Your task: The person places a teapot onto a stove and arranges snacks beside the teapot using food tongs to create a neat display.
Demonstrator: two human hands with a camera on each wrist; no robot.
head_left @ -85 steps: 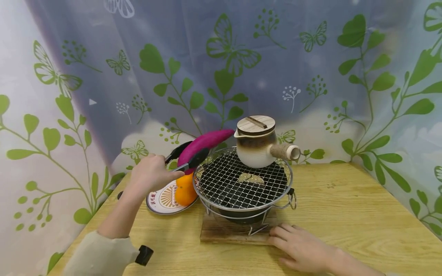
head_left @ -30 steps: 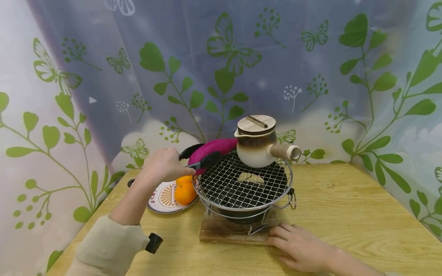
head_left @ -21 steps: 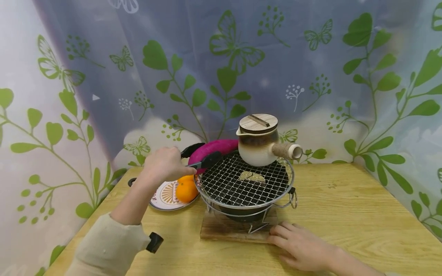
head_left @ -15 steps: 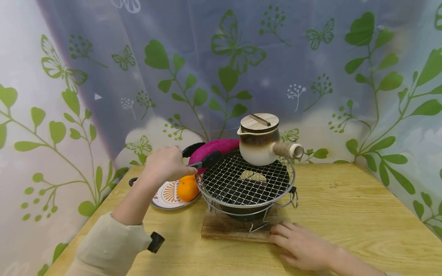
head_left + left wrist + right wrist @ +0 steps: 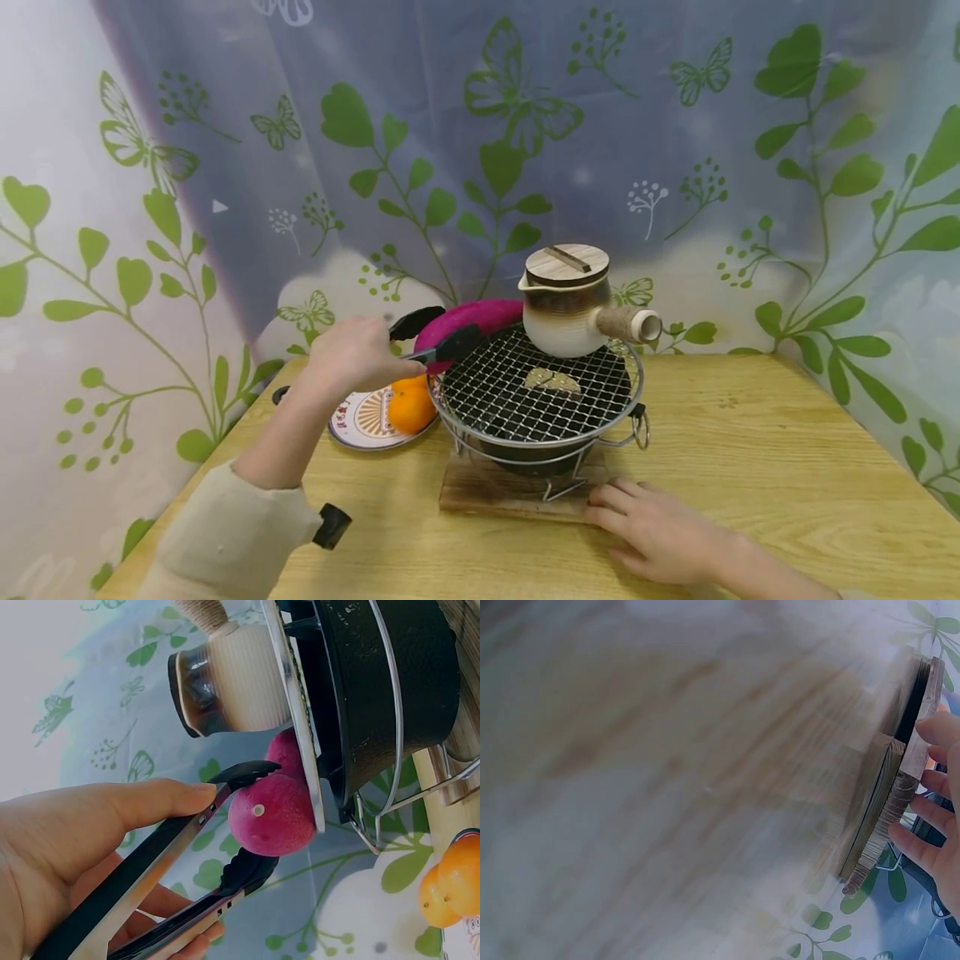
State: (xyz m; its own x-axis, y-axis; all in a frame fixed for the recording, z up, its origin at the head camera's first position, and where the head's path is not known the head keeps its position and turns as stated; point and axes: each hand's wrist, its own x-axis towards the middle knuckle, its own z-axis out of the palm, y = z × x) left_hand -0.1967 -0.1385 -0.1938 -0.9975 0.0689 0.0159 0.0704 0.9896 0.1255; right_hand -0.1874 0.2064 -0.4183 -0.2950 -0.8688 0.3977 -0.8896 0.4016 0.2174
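My left hand [image 5: 352, 354] holds black-and-steel tongs [image 5: 456, 344] at the left side of the round grill. Their black tips straddle a purple sweet potato [image 5: 480, 314], which lies along the left rear of the wire rack [image 5: 525, 417], close to the spouted pot [image 5: 566, 321]. In the left wrist view, the upper tip overlaps the sweet potato [image 5: 274, 825], and the lower tip sits just beneath it with a narrow gap. My right hand [image 5: 660, 533] rests its relaxed, spread fingers at the right front corner of the wooden board [image 5: 495, 496] under the grill.
Left of the grill, a patterned plate [image 5: 352, 429] carries oranges [image 5: 411, 408]. On the rack's middle lies a pale half-round piece [image 5: 552, 381]. The pot's rope-wrapped handle [image 5: 618, 323] points right. A metal ring handle [image 5: 641, 429] hangs from the grill's right side. A printed curtain stands behind.
The left hand has carried the sweet potato in the tongs rightward and down onto the rack. Lately the tongs have spread slightly. The right hand stays at the board; the view shifts a little.
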